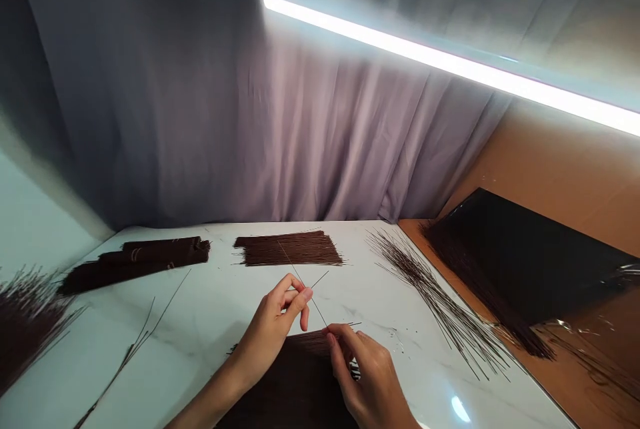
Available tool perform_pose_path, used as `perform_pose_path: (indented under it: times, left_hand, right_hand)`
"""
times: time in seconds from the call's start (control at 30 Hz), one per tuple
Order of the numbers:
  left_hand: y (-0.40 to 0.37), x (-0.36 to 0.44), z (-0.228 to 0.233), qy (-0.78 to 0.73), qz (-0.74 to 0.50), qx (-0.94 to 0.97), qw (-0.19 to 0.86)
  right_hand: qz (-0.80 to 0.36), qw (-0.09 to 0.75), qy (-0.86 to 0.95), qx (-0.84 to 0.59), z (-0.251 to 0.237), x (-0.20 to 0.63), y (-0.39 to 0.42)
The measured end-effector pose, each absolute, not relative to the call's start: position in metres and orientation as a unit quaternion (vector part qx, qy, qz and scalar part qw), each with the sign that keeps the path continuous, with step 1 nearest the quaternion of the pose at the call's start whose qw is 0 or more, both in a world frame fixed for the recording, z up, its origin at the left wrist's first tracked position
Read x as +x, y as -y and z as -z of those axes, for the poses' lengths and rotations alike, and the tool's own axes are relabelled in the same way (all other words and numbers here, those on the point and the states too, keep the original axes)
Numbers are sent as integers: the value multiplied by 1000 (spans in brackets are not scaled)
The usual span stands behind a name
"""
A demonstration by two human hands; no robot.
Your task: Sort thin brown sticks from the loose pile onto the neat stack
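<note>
I see a white marble-look counter (220, 309) backed by a grey curtain (280, 149), with a bright strip light (450, 65) running overhead. My left hand (273, 329) is half closed, thumb and forefinger pinched on a thin dark stick (305, 285) that slants up and away toward the far side. My right hand (367, 379) is curled too, its fingertips nipping the near end of the same stick, just above a dark pile of sticks (295, 382) at the near edge. Beyond the hands the counter lies bare up to a flat bundle of sticks (289, 249) in the far middle. Far left lie tied bundles (135, 261); loose sticks (435, 295) fan out along the right edge. A few stray sticks (135, 345) lie near left. Right of the counter, a dark plastic-wrapped pack (525, 262) rests on a brown surface (575, 175).
</note>
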State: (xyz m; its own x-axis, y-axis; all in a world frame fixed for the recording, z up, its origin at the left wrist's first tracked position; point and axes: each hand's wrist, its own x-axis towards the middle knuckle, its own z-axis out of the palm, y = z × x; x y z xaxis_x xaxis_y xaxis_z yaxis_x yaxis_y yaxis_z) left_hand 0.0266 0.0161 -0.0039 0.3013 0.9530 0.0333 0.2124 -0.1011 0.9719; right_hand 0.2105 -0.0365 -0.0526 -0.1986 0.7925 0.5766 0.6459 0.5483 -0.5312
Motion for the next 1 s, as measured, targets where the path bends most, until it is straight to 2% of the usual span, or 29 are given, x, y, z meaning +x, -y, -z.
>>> perform_pose_path:
  times: [0.33, 0.57, 1.0]
  left_hand:
    - [-14, 26, -1, -443, -383, 655, 478]
    - [-12, 27, -5, -437, -382, 656, 482]
    - [-8, 27, -9, -437, -366, 651, 501]
  right_hand:
    - [-56, 434, 776, -454, 61, 211, 35]
    - [-70, 394, 786, -471, 59, 214, 36]
    - [-90, 401, 779, -473, 57, 213, 37]
